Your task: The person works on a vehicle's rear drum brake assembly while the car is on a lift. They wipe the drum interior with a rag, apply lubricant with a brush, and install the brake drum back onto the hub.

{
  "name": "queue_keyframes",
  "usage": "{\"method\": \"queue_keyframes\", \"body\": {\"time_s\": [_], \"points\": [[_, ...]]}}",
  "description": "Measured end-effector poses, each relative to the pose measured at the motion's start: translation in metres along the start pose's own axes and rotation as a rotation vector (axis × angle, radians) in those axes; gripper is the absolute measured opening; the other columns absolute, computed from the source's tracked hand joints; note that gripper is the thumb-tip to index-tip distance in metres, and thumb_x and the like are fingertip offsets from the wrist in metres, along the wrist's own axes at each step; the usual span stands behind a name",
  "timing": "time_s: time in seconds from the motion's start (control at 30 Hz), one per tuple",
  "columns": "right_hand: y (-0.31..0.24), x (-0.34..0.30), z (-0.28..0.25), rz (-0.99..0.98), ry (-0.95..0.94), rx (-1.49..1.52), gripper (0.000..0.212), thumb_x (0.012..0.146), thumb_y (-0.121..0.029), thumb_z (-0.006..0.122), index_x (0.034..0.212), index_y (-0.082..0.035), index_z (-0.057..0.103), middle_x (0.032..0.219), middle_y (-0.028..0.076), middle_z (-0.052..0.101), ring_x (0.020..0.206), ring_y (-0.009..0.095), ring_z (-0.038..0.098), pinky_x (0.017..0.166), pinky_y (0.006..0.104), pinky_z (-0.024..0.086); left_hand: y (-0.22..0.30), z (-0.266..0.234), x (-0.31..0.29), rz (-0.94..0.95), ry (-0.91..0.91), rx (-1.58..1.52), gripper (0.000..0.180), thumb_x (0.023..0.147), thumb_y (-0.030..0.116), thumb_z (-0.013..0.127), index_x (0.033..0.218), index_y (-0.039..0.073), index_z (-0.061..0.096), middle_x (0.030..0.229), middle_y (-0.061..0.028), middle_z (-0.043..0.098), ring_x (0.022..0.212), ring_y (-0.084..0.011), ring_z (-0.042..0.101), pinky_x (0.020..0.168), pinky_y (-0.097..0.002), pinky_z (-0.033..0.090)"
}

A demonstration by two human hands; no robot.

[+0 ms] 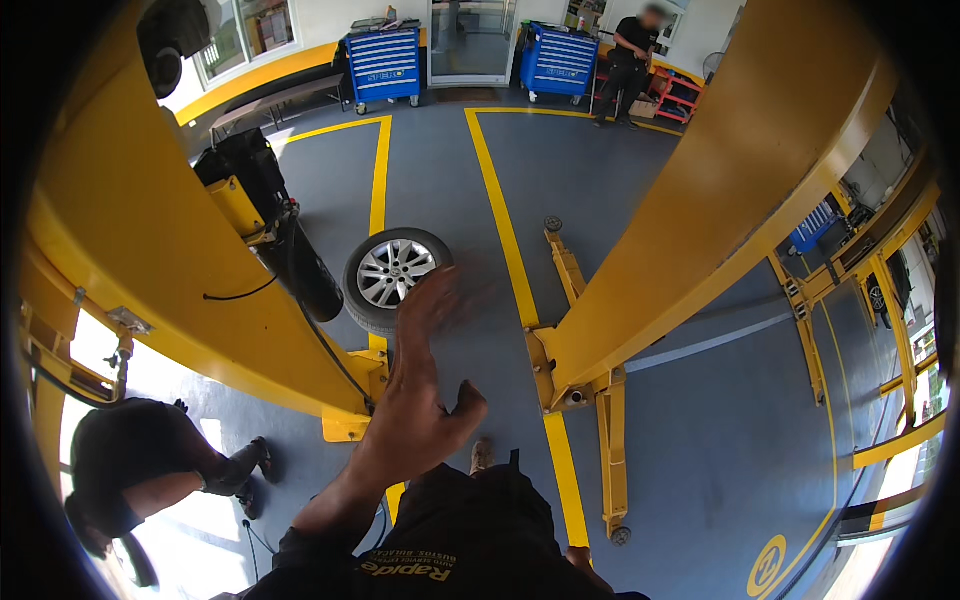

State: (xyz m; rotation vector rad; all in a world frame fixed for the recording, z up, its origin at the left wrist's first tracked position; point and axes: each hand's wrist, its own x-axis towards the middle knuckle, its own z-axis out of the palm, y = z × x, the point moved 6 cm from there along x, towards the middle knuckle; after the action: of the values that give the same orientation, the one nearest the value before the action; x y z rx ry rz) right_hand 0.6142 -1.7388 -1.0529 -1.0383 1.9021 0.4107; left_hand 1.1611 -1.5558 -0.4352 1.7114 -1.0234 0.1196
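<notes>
My left hand point(418, 418) is raised in front of my body at the middle of the head view. Its fingers stretch forward, smeared at the tips, and the thumb stands apart; nothing is in it. Beyond the fingertips a car wheel point(364, 309) with a silver spoked rim lies on its side on the floor, partly covered by the hand in this view. Whether they touch cannot be told, but a gap seems likely from the hand's height. Low at the bottom edge, only a small part of my right hand point(578, 558) shows beside my dark clothing, its fingers hidden.
Yellow lift posts rise at left point(170, 250) and right point(690, 210), with low lift arms point(611, 450) on the floor. A black cylinder point(305, 265) stands by the left post. A co-worker point(140, 460) bends by another wheel, lower left. Blue tool cabinets point(384, 68) and another person point(632, 60) are far off.
</notes>
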Motion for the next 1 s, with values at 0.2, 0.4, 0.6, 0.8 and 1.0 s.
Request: {"method": "queue_keyframes", "body": {"time_s": [0.2,0.4,0.6,0.8,1.0], "points": [[-0.450,0.068,0.047,-0.646,-0.094,-0.049,0.017,0.096,-0.015,0.064,0.096,0.002,0.068,0.077,0.017,0.071,0.053,0.023,0.066,0.047,0.0356,0.049,-0.224,0.023,0.014,-0.706,-0.045,0.235,0.073,0.081,0.002,0.066,0.151,0.010,0.046,0.145,-0.0225,0.057,0.132,-0.0400,0.061,0.113,-0.0508,0.045],[-0.836,-0.067,0.161,-1.083,-0.224,-0.097,0.026,0.103,-0.022,0.064,0.103,0.003,0.072,0.084,0.014,0.074,0.063,0.023,0.073,0.053,0.0364,0.056,-0.362,0.003,0.098,-0.843,-0.021,0.509,0.037,0.091,0.013,0.063,0.128,0.006,0.067,0.120,-0.0172,0.072,0.112,-0.0365,0.069,0.103,-0.0491,0.050],[-1.029,0.016,0.232,-1.110,-0.246,-0.539,0.025,0.099,-0.017,0.063,0.095,0.006,0.071,0.071,0.016,0.072,0.044,0.020,0.058,0.040,0.0371,0.043,-0.485,-0.005,0.230,-0.935,-0.094,0.592,0.040,0.099,0.024,0.061,0.135,0.009,0.064,0.127,-0.0157,0.068,0.121,-0.0353,0.066,0.110,-0.0494,0.045],[-1.162,0.025,0.213,-0.860,-0.169,-0.481,0.025,0.088,-0.008,0.059,0.080,0.011,0.072,0.068,0.021,0.071,0.052,0.028,0.067,0.052,0.0409,0.053,-0.583,-0.002,0.379,-0.941,-0.217,0.412,0.040,0.103,0.030,0.059,0.139,0.011,0.062,0.132,-0.0149,0.067,0.123,-0.0329,0.065,0.108,-0.0474,0.047],[-1.329,0.027,0.253,-0.802,-0.129,-0.575,0.023,0.087,-0.007,0.058,0.081,0.010,0.073,0.067,0.020,0.071,0.052,0.028,0.067,0.053,0.0414,0.054,-0.817,0.027,0.403,-1.013,0.211,0.302,0.036,0.103,0.028,0.057,0.129,0.005,0.067,0.122,-0.0187,0.074,0.112,-0.0395,0.070,0.100,-0.0482,0.054]]}}
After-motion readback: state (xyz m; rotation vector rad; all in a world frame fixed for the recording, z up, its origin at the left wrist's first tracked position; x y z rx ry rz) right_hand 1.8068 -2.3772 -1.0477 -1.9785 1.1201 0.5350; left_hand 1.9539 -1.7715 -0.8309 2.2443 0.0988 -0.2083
